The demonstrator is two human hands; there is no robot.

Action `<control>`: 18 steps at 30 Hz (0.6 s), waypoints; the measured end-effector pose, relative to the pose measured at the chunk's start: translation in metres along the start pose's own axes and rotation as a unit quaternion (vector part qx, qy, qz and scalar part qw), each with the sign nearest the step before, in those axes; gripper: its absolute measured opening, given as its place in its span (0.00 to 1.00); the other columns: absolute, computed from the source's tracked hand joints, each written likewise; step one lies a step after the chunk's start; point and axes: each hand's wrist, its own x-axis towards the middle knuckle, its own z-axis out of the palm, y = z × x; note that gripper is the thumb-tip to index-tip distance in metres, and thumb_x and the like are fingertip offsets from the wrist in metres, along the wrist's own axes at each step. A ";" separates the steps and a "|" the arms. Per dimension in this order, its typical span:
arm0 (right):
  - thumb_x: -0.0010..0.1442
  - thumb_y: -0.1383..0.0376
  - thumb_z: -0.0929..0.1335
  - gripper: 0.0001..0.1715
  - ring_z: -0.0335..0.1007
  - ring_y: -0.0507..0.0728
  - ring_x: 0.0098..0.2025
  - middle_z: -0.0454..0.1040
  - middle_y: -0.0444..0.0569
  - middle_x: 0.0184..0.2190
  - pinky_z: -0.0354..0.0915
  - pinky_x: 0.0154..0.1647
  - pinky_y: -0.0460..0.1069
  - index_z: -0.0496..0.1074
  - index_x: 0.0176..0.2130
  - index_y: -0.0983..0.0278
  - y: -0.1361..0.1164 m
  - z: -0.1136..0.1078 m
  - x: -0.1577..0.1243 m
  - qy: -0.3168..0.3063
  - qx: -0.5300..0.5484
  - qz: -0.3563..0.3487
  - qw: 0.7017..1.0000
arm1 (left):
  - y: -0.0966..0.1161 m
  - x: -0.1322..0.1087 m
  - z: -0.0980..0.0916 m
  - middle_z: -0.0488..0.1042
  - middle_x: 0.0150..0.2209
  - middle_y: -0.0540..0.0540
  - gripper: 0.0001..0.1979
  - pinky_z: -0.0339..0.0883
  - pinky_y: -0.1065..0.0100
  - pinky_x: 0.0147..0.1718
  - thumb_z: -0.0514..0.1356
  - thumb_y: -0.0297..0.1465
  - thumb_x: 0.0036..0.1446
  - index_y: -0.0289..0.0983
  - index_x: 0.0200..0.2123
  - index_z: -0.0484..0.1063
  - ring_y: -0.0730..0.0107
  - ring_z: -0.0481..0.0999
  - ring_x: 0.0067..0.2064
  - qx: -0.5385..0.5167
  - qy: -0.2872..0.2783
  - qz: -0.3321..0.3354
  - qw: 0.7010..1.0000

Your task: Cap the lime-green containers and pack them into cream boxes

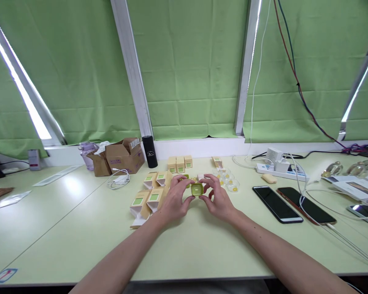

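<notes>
Between my two hands is a small green square box (197, 189), tipped so its hollow inside faces me. My left hand (177, 199) pinches its left side with thumb and fingers, and my right hand (218, 198) grips its right side. Another green piece (185, 177) shows just behind my left fingers; whether they touch it I cannot tell. Left of my left hand stand several open kraft cartons (153, 197) with green labels. A clear tray (233, 184) with round, yellow-centred cups lies behind my right hand.
Closed small cartons (180, 164) stand in a row at the back, near a black bottle (149, 152) and a cardboard box (124, 156). On the right lie phones (277, 204), a power strip (282, 172) and loose white cables. A single carton (217, 163) lies behind the tray.
</notes>
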 end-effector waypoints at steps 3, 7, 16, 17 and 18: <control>0.64 0.67 0.67 0.36 0.76 0.58 0.44 0.69 0.57 0.61 0.75 0.36 0.53 0.50 0.66 0.55 0.000 0.000 0.000 -0.001 -0.005 -0.002 1.000 | 0.000 -0.001 0.000 0.75 0.50 0.38 0.21 0.69 0.45 0.56 0.63 0.26 0.61 0.41 0.57 0.68 0.50 0.66 0.59 0.000 0.000 -0.002 1.000; 0.64 0.66 0.67 0.33 0.77 0.58 0.45 0.66 0.58 0.62 0.76 0.37 0.53 0.54 0.65 0.56 -0.001 -0.001 0.000 -0.006 -0.015 0.007 1.000 | -0.003 -0.002 0.001 0.75 0.51 0.38 0.20 0.70 0.44 0.56 0.63 0.27 0.62 0.41 0.57 0.68 0.50 0.67 0.59 0.000 0.002 0.000 1.000; 0.64 0.66 0.67 0.32 0.77 0.59 0.48 0.72 0.55 0.58 0.76 0.36 0.52 0.55 0.63 0.56 0.001 -0.003 0.000 -0.015 -0.036 0.003 0.999 | -0.001 0.000 0.001 0.73 0.49 0.38 0.16 0.73 0.48 0.55 0.64 0.30 0.63 0.39 0.54 0.71 0.52 0.69 0.58 -0.001 0.023 -0.001 1.000; 0.64 0.66 0.67 0.31 0.77 0.59 0.48 0.72 0.54 0.58 0.76 0.36 0.52 0.55 0.63 0.56 0.000 -0.003 0.000 -0.013 -0.040 0.000 0.999 | -0.001 0.000 0.000 0.73 0.50 0.38 0.16 0.73 0.48 0.55 0.64 0.30 0.63 0.39 0.53 0.71 0.52 0.70 0.58 -0.005 0.026 -0.005 1.000; 0.64 0.65 0.67 0.31 0.77 0.59 0.48 0.72 0.54 0.57 0.76 0.36 0.52 0.56 0.63 0.56 0.000 -0.003 0.000 -0.012 -0.044 0.000 0.999 | 0.000 0.000 0.000 0.72 0.50 0.38 0.16 0.73 0.48 0.55 0.64 0.30 0.63 0.39 0.53 0.71 0.52 0.70 0.57 -0.010 0.028 -0.010 1.000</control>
